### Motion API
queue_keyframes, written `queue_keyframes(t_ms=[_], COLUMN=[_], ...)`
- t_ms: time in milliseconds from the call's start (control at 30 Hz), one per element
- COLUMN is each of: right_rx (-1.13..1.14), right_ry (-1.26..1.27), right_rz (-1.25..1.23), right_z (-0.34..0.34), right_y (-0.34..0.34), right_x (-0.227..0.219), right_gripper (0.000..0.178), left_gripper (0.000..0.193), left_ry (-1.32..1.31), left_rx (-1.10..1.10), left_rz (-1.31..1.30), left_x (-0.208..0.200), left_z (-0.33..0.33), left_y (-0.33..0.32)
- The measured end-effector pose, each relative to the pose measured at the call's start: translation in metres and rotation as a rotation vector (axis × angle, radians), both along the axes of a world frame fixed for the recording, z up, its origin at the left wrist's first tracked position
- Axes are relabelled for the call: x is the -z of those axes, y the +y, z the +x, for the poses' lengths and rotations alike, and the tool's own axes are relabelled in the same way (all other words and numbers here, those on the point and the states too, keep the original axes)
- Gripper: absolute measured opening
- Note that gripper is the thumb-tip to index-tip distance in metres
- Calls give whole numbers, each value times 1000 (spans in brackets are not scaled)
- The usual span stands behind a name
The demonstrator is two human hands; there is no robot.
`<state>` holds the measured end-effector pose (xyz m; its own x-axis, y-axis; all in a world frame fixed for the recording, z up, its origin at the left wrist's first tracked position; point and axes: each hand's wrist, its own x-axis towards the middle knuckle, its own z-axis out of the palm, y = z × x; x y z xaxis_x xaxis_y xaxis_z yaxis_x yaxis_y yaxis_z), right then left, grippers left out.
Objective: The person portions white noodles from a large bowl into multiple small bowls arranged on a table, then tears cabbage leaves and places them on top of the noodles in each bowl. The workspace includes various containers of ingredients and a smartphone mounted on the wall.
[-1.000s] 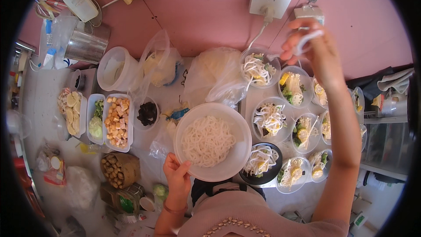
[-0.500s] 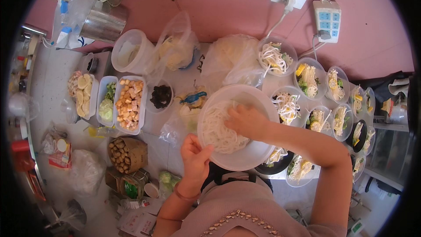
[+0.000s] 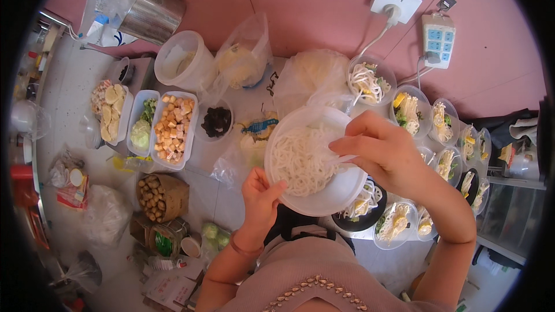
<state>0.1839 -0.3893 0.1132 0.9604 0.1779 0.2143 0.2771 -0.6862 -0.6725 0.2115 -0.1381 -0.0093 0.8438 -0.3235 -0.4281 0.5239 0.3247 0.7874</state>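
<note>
A large translucent white tub [image 3: 351,195] is tilted a little in front of me, with pale white noodles [image 3: 302,159] heaped inside. My left hand [image 3: 259,197] grips the tub's lower left rim, thumb over the edge. Over the tub's right side my right hand [image 3: 378,150] is closed in a pinch, and white noodle strands hang from its fingertips toward the heap. Right of the tub stand several clear round bowls, among them a bowl of enoki mushrooms and greens [image 3: 395,223]. A black bowl with white noodles [image 3: 361,202] is partly hidden under the tub.
At the left are containers of orange-white cubes [image 3: 175,128], greens [image 3: 140,133] and pale slices [image 3: 112,114]. A bowl of black fungus [image 3: 217,122] sits nearer. Plastic bags [image 3: 309,78] and a white bucket [image 3: 180,60] line the pink wall, where a power strip [image 3: 439,40] hangs.
My right hand has lifted out of the noodle heap and shifted right and up, with strands pinched in it. My left hand still grips the rim; the whole view has shifted slightly.
</note>
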Motion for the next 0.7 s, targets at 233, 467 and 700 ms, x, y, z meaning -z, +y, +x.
queue_keyframes(t_ms=[233,467,700], right_rx=[17,251,204], right_ry=[-268,-372,-487], right_rz=[155,253,-692], right_z=[5,-29,-110], right_y=[-8,-51,-165], right_x=[-37,-63,-131], right_gripper=[23,28,52], left_gripper=[29,30,27], left_ry=[20,38,20], left_rx=[-8,-1,-14], left_rz=[-1,36,66], left_x=[10,8,8], left_z=[2,4,7], left_y=[0,3,1])
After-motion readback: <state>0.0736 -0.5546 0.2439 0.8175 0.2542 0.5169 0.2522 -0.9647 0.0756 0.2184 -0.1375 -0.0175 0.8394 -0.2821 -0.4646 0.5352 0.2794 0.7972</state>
